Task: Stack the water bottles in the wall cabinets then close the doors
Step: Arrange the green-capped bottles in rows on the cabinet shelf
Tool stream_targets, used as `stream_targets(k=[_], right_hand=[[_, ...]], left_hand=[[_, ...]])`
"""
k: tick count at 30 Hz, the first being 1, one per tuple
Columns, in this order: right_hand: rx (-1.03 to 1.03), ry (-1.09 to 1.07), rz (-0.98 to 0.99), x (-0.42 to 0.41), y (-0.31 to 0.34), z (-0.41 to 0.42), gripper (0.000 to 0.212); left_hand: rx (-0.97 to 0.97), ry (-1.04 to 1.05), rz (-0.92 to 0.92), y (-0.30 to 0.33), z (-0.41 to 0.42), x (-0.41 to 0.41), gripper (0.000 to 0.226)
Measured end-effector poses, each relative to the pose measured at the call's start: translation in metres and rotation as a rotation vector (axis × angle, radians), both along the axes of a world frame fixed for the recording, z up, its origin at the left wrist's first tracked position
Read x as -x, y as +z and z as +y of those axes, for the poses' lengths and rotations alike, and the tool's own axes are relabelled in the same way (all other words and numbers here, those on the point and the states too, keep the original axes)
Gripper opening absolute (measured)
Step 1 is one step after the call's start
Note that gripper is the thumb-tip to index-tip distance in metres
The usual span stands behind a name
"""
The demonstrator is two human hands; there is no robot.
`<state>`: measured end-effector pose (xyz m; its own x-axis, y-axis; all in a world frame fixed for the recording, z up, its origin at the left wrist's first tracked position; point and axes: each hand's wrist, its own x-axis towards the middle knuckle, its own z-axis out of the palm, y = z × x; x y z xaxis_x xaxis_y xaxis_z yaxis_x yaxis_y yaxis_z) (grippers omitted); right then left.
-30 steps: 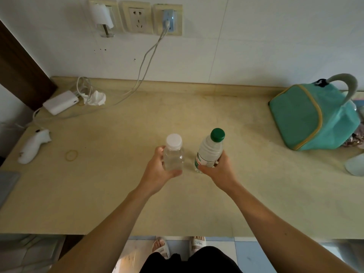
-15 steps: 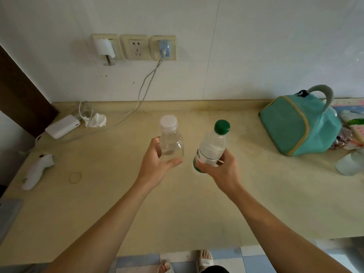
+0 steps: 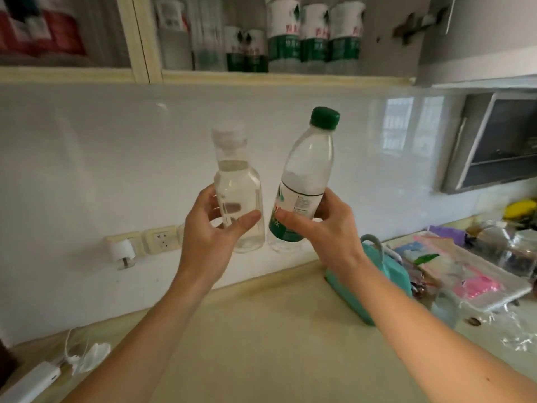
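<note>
My left hand grips a short clear bottle with a white cap, held upright in front of the white wall. My right hand holds a taller bottle with a green cap and green-white label, tilted slightly right. Both bottles are raised above the counter, side by side and nearly touching. Overhead, the wall cabinet stands open, and several green-labelled water bottles stand on its shelf. Its open door hangs at the upper right.
A teal bag sits on the beige counter under my right forearm. Clutter of packets and a glass jar lies at the right. Wall sockets are at the left, a white power bank and cable at the lower left.
Both hands have lifted the bottles from the counter up toward the cabinet. The view has tilted up, and the open cabinet shelf has come into sight.
</note>
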<state>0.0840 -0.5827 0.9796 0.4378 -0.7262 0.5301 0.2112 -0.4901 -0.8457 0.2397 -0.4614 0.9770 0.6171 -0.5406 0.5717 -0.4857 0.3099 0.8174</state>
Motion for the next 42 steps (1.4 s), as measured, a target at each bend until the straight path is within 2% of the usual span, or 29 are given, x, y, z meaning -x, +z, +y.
stream_targets(k=[5,11,17,20,22,28,32,36,42], right_hand=[[0.115,0.005,-0.125,0.023,0.091,-0.015,0.047],[0.235,-0.073,-0.245,0.044,0.181,-0.043,0.043],[0.267,-0.140,-0.237,0.058,0.246,-0.092,0.047],[0.226,-0.147,-0.184,0.058,0.260,-0.120,0.050],[0.196,-0.147,-0.137,0.055,0.263,-0.140,0.044],[0.123,-0.136,-0.141,0.046,0.260,-0.186,0.044],[0.212,-0.225,-0.086,0.046,0.261,-0.205,0.047],[0.305,-0.384,-0.003,0.043,0.259,-0.219,0.049],[0.381,-0.535,0.005,0.018,0.245,-0.225,0.054]], left_hand=[[0.140,-0.047,-0.117,0.096,-0.011,0.020,0.066],[0.247,-0.129,-0.155,0.194,-0.038,0.040,0.055],[0.188,-0.108,-0.138,0.259,-0.086,0.049,0.067],[0.112,-0.103,-0.129,0.270,-0.117,0.049,0.046],[0.072,-0.092,-0.133,0.271,-0.140,0.047,0.035],[-0.034,0.000,-0.182,0.271,-0.193,0.047,0.023],[-0.117,0.082,-0.218,0.272,-0.215,0.051,0.037],[-0.171,0.137,-0.271,0.274,-0.232,0.057,0.039],[-0.207,0.196,-0.320,0.276,-0.258,0.062,0.051]])
